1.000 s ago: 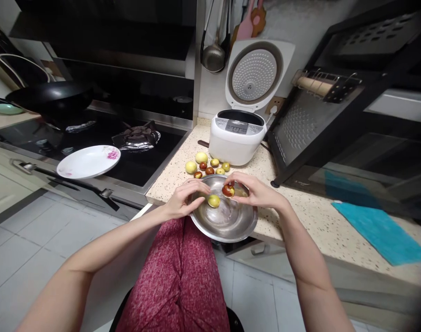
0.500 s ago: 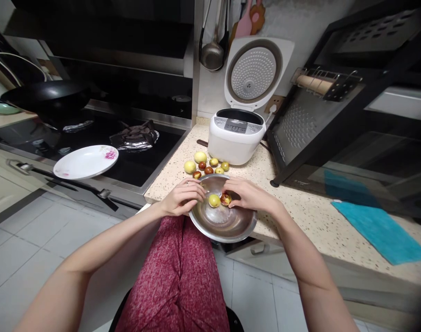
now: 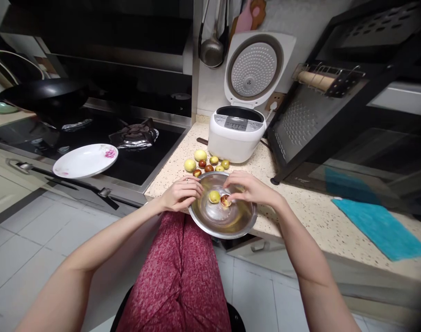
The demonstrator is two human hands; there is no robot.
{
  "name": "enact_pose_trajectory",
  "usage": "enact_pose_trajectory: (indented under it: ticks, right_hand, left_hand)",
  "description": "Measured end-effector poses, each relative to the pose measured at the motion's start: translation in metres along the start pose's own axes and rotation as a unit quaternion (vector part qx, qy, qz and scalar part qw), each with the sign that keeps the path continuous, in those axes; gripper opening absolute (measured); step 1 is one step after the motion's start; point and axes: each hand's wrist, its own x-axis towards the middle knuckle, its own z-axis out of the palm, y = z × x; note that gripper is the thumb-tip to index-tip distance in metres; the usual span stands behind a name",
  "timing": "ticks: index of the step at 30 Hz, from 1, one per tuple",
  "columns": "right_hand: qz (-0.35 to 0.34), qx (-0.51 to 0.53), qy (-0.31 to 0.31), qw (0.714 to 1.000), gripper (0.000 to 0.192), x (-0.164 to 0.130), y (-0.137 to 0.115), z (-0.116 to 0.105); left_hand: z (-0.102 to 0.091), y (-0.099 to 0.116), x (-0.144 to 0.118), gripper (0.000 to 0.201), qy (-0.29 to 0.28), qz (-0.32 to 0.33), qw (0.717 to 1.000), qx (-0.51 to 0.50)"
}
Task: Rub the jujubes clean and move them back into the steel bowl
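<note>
While your left hand [image 3: 181, 193] curls over the nine o'clock rim of the round stainless-steel bowl [image 3: 223, 217], fingers folded narrow against the metal, it reads as a steadying grip — the bowl overhangs the edge of the speckled beige stone counter [image 3: 300, 210] above your lap, so it needs holding; your right hand [image 3: 252, 189] arches in from three o'clock, fingertips pinched on a small reddish-brown jujube fruit [image 3: 225, 200] low in the bowl, close to the bottom if not on it; I cannot tell whether it touches. Just beside it, at nine o'clock of that fruit, a small yellow-green jujube fruit [image 3: 214, 197] lies loose in the bowl, touched by neither hand.

At twelve o'clock of the bowl a loose cluster of green and brown jujubes [image 3: 207, 164] sits on the counter, within easy reach; behind them stands a white electric rice cooker [image 3: 236, 133] with its lid raised. At ten o'clock, well apart, a white plate with a pink flower print [image 3: 84, 161] rests on the front edge of the black gas hob [image 3: 127, 138]; a dark wok [image 3: 41, 94] sits farther back. At three o'clock, far along the counter, a flat teal cloth [image 3: 383, 228] lies spread — clear of your hands.
</note>
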Motion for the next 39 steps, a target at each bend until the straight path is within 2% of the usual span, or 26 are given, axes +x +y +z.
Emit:
enact_pose_trajectory:
  ticks: [5,8,14,20,23,29,39]
  right_hand:
    - [0.044,-0.027,0.189,0.981,0.021,0.003,0.024,0.003]
    - [0.061,-0.077,0.238,0.966,0.021,0.007,0.044,0.01]
    - [0.069,-0.173,0.207,0.96,0.03,0.023,0.074,0.021]
    - [0.042,-0.222,0.164,0.96,0.034,0.02,0.084,0.031]
    - [0.039,-0.223,0.158,0.961,0.037,0.015,0.09,0.031]
    - [0.041,-0.252,0.138,0.957,0.037,0.013,0.097,0.032]
    - [0.071,-0.237,0.158,0.956,0.035,0.009,0.101,0.03]
  left_hand:
    - [-0.002,0.0,0.001,0.035,0.021,-0.015,0.999,-0.027]
    - [-0.004,0.001,0.002,0.041,0.033,-0.014,0.999,-0.033]
    - [-0.005,0.001,0.001,0.052,0.057,-0.027,0.996,-0.055]
    - [0.001,-0.003,-0.003,0.053,0.132,0.005,0.99,-0.042]
    - [0.003,-0.004,-0.006,0.057,0.159,0.0,0.987,-0.035]
    - [0.004,-0.004,-0.007,0.064,0.173,-0.037,0.983,-0.042]
    - [0.004,-0.003,-0.005,0.062,0.164,-0.03,0.985,-0.04]
